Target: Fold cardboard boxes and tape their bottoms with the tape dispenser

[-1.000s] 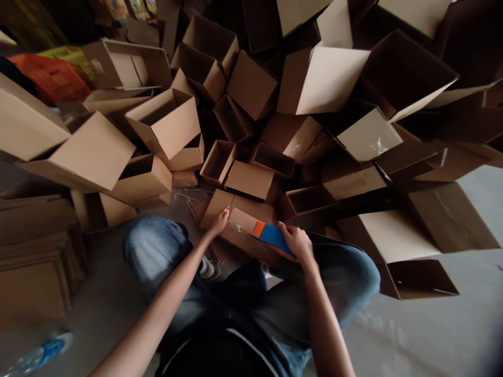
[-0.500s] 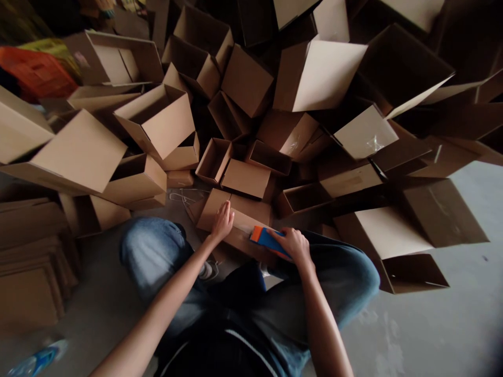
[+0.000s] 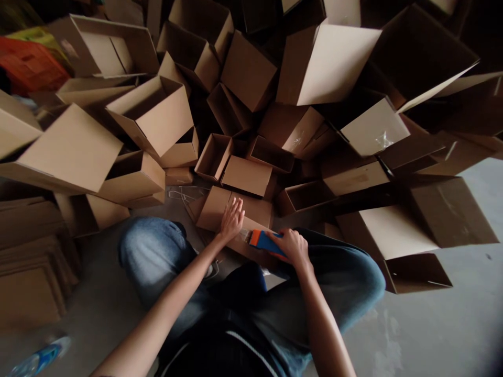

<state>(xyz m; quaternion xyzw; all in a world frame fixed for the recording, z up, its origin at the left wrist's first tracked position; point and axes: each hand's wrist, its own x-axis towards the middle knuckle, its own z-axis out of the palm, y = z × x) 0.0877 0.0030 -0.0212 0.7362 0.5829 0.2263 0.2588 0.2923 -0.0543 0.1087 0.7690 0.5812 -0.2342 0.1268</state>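
In front of my crossed legs lies a cardboard box (image 3: 212, 204), its near side turned up toward me. My left hand (image 3: 231, 219) rests on it with the fingers stretched out and lying flat. Wrapped in my right hand (image 3: 294, 246) is a blue and orange tape dispenser (image 3: 268, 243), its orange front end against the box's near side. A short shiny strip, apparently clear tape, shows between the dispenser and my left hand. The box's lower side is hidden by shadow and my arms.
Several empty cardboard boxes (image 3: 168, 115) are heaped ahead and to both sides. Flattened cardboard (image 3: 27, 283) is stacked at the left. A plastic bottle (image 3: 41, 358) lies on the floor (image 3: 424, 319) at lower left. An orange crate-like object (image 3: 31, 63) stands at the far left.
My left hand has slid right along the box toward the dispenser, its fingers now more spread. The dispenser has tilted slightly. The view has shifted a little.
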